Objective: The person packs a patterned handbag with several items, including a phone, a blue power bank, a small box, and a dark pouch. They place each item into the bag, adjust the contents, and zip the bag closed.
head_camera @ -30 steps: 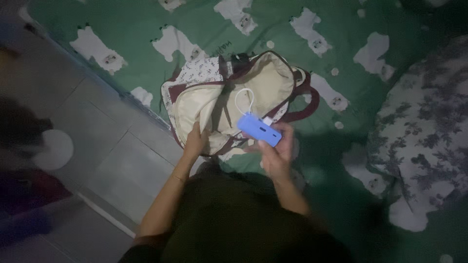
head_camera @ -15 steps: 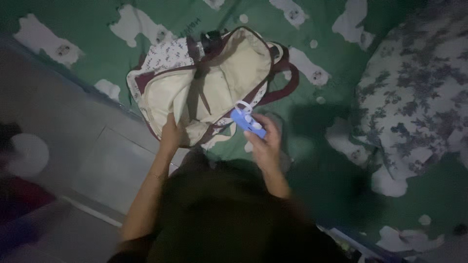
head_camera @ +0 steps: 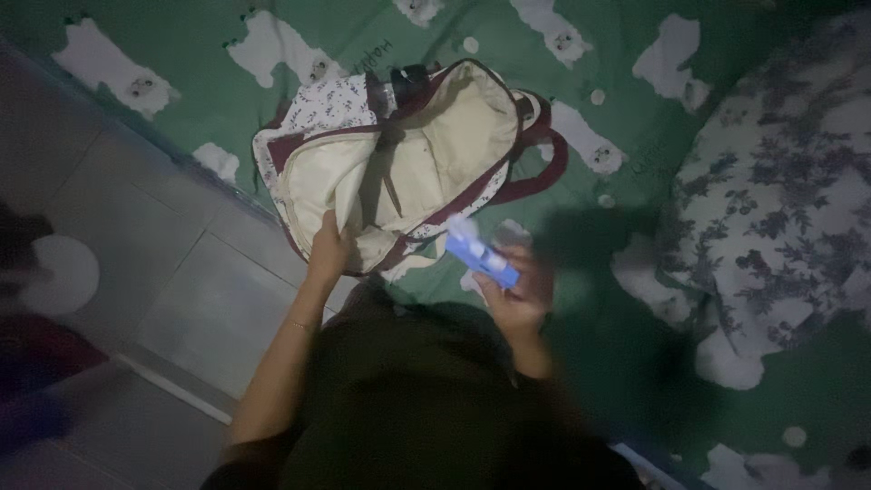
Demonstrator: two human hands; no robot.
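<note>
An open backpack [head_camera: 426, 136] with cream lining, a floral outside and maroon trim lies on a green bed sheet [head_camera: 227, 100] printed with white animals. My left hand [head_camera: 328, 249] grips the near edge of the bag's opening. My right hand [head_camera: 517, 290] holds a small blue box-shaped device [head_camera: 481, 256] with a white cord, just off the bag's near right corner. The device and hand are blurred.
A grey floral blanket [head_camera: 780, 172] is bunched on the right of the bed. To the left is a tiled floor [head_camera: 181, 299] with a pale round object [head_camera: 59, 272] and dark things at the far left edge. My dark clothing fills the bottom centre.
The blue device has come down and back from over the bag's opening to beside its near right corner. The white cord loop now looks tucked in. My left hand stays on the bag's edge.
</note>
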